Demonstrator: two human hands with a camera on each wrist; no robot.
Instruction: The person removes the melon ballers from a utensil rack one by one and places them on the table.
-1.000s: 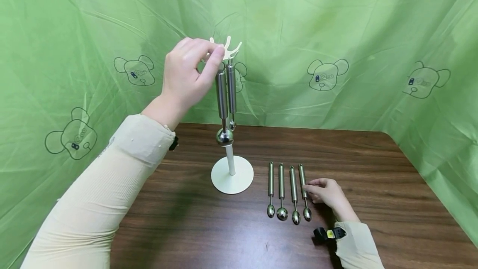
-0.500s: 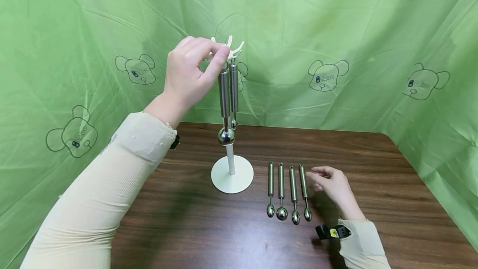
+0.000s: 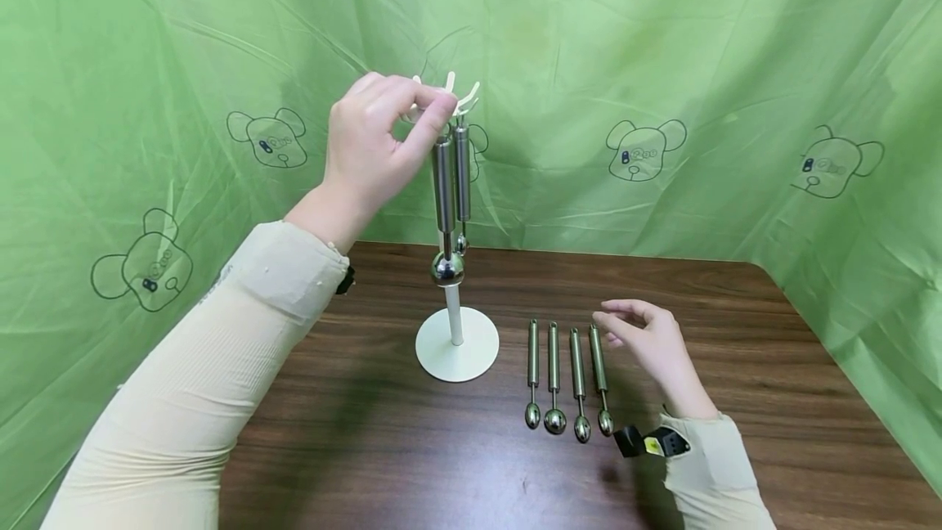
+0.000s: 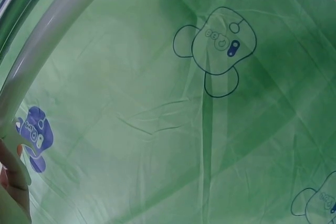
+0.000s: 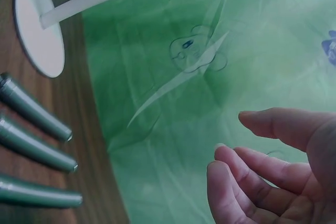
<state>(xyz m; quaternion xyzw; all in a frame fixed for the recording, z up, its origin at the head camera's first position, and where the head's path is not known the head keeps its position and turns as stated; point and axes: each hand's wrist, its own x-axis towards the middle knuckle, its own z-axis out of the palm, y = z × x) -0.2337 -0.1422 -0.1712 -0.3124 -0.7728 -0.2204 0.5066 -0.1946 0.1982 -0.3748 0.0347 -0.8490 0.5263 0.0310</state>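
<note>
My left hand (image 3: 371, 133) is raised to the top of a white stand (image 3: 454, 313), thumb and index finger pinching its pale hooked crown (image 3: 468, 96). Two steel melon ballers hang there: a nearer one (image 3: 444, 186) with a large round head, and another (image 3: 462, 174) behind it with a smaller head. Several more melon ballers (image 3: 577, 362) lie side by side on the table, handles pointing away from me. Over the far end of the rightmost one hovers my right hand (image 3: 649, 342), its fingers loosely bent around nothing in the right wrist view.
The stand's round white base (image 3: 456, 362) rests on a dark wooden table (image 3: 773, 366). Green cloth (image 3: 552, 39) with bear drawings encloses the back and sides. A black wrist camera (image 3: 651, 442) is strapped at my right sleeve.
My right hand has left the rightmost melon baller's handle, shifting right, then up and farther from me. My left hand stays at the crown; the hanging melon ballers have shifted slightly right.
</note>
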